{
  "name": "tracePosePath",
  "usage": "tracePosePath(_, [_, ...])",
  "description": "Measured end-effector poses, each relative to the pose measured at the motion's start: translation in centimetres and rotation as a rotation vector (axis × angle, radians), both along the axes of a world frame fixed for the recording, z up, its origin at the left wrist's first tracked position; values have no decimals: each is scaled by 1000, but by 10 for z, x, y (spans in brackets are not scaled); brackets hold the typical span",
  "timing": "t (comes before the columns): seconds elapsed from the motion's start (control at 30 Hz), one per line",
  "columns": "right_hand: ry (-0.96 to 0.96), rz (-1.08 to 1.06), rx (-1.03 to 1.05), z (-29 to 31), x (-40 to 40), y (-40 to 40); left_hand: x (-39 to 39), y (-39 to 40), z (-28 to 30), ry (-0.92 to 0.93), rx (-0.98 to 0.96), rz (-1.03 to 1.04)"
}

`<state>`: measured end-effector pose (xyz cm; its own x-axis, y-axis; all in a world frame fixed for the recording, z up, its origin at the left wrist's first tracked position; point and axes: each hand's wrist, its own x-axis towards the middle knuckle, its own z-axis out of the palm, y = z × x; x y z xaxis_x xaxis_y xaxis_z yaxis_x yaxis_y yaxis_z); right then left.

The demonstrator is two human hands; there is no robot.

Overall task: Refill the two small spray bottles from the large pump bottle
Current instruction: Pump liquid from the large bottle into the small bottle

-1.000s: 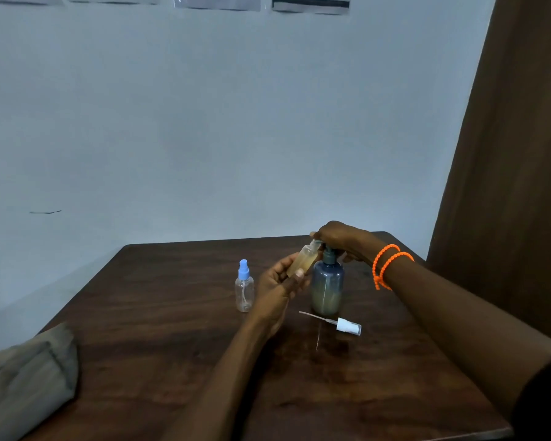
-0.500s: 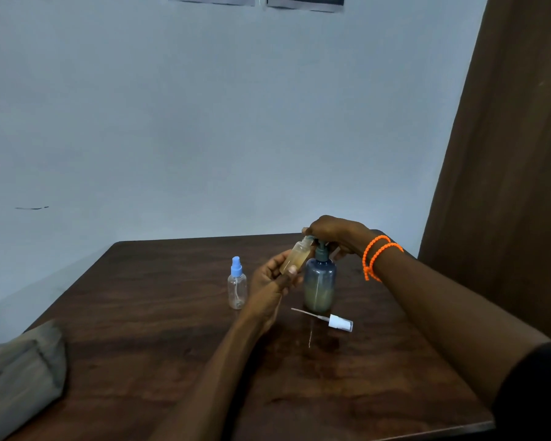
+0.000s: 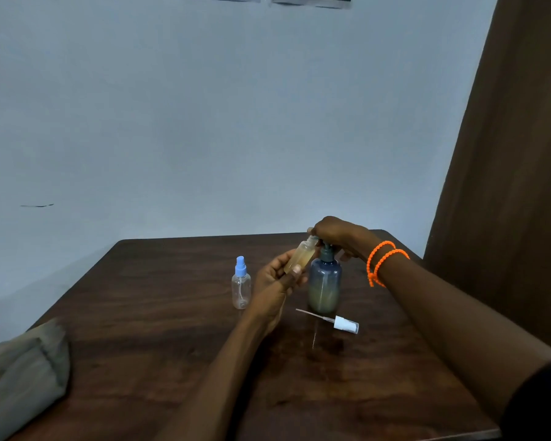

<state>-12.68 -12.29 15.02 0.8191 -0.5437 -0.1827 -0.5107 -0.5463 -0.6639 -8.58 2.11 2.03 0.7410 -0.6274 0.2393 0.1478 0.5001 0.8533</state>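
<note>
Roughly halfway: the left hand (image 3: 275, 276) grips an uncapped small bottle (image 3: 300, 256), part-filled and tilted at the pump bottle (image 3: 324, 286) spout, while the right hand (image 3: 334, 232) presses the pump. Its sprayer (image 3: 345, 324) lies just before the pump bottle on the table (image 3: 172, 345). The blue-capped bottle (image 3: 241, 286) to the left looks empty — still to do.

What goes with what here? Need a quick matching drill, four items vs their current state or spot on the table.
Items:
1. small bottle with blue spray top
2. small open bottle
3. white spray head
4. large pump bottle

States:
A. lies on its side on the table, dip tube pointing left
B. stands capped and looks empty, left of both hands
C. tilted in the left hand, mouth up at the pump spout
D. stands upright, right hand on its pump head

Pairs: 1-B, 2-C, 3-A, 4-D
</note>
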Motion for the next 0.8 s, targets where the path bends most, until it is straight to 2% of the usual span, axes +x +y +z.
tracePosePath(0.37, [15, 7, -14, 6, -3, 2, 0, -1, -3, 4, -14, -11])
tracePosePath(0.53, [-56, -34, 80, -11, -2, 0, 3, -2, -3, -11, 4, -4])
tracePosePath(0.8, [20, -3, -5, 2, -6, 6, 1, -1, -2, 14, -19, -12])
